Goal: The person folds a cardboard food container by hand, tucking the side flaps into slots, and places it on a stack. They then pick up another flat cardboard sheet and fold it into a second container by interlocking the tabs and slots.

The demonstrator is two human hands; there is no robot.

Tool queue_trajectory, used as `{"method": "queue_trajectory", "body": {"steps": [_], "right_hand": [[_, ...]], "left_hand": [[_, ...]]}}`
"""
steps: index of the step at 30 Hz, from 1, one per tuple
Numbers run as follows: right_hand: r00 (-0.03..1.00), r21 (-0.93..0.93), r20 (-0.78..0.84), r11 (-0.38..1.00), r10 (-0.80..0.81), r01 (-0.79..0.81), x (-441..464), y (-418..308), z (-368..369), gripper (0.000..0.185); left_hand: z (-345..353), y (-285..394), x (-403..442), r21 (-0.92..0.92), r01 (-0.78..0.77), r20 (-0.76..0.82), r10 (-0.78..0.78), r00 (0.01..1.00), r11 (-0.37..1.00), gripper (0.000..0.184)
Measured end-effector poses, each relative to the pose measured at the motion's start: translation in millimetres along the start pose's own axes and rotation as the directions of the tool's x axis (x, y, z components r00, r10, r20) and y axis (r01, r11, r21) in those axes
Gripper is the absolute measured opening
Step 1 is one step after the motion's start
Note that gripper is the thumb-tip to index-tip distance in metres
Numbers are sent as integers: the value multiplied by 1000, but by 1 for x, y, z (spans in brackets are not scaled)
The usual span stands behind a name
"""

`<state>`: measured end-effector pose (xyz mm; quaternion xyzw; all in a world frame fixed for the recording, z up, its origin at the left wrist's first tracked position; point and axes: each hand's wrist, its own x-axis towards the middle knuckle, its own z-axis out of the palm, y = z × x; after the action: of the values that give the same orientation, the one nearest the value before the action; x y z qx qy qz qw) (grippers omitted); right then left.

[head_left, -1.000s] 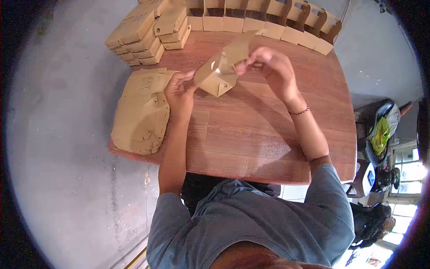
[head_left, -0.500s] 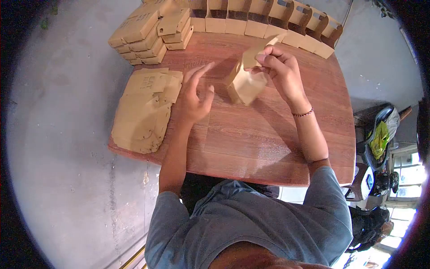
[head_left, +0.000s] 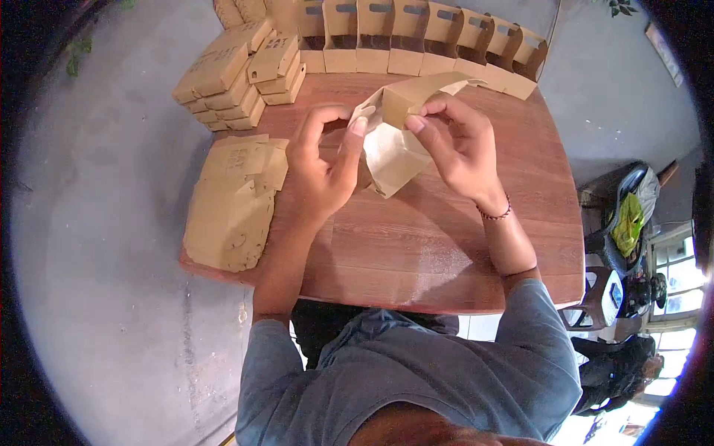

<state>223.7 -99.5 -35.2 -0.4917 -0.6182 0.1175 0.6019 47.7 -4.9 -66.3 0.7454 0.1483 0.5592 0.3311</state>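
Note:
A partly folded cardboard box [head_left: 399, 165], brown outside and pale inside, is held up over the middle of the wooden table [head_left: 394, 253]. My left hand [head_left: 327, 160] pinches its left edge between thumb and fingers. With thumb and forefinger, my right hand [head_left: 461, 145] grips a flap on the box's right side. A long curved panel of the box arches up behind both hands. Left of my left hand lies a stack of flat cardboard blanks [head_left: 227, 215] with printed lettering.
Closed cardboard boxes [head_left: 216, 70] are piled at the far left corner. A curved row of open cardboard carriers with handle slots [head_left: 375, 59] lines the far edge. Beyond the table's right side stand a stool [head_left: 602, 297] and a bag with yellow-green cloth [head_left: 629, 223].
My left hand has moved right and now grips the box's left edge; before, it was apart from it. The box has turned so its pale inside shows more.

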Motion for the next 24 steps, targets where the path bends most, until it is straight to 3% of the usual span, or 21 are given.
{"method": "queue_trajectory", "body": {"steps": [2, 5, 8, 17, 20, 24], "right_hand": [[987, -161, -41, 976, -155, 146, 0, -9, -5, 11], [969, -274, -70, 939, -236, 209, 0, -21, -12, 9], [951, -286, -70, 920, -300, 269, -2, -27, -17, 9], [976, -282, -63, 942, -207, 181, -4, -32, -21, 8], [982, -249, -69, 956, -178, 156, -3, -27, -18, 8], [984, -273, -56, 950, -170, 149, -1, -27, -17, 8]], "left_hand": [[4, 23, 14, -63, 0, -10, -1, 1000, 998, 18], [7, 36, 29, 46, -157, 31, 156, 987, 987, 11], [14, 47, 32, -7, -189, 61, 190, 980, 982, 11], [23, 49, 35, 123, -302, 13, 303, 953, 945, 11], [24, 43, 32, 63, -217, -2, 218, 976, 974, 14], [24, 43, 32, 120, -230, 17, 230, 973, 966, 13]]}}
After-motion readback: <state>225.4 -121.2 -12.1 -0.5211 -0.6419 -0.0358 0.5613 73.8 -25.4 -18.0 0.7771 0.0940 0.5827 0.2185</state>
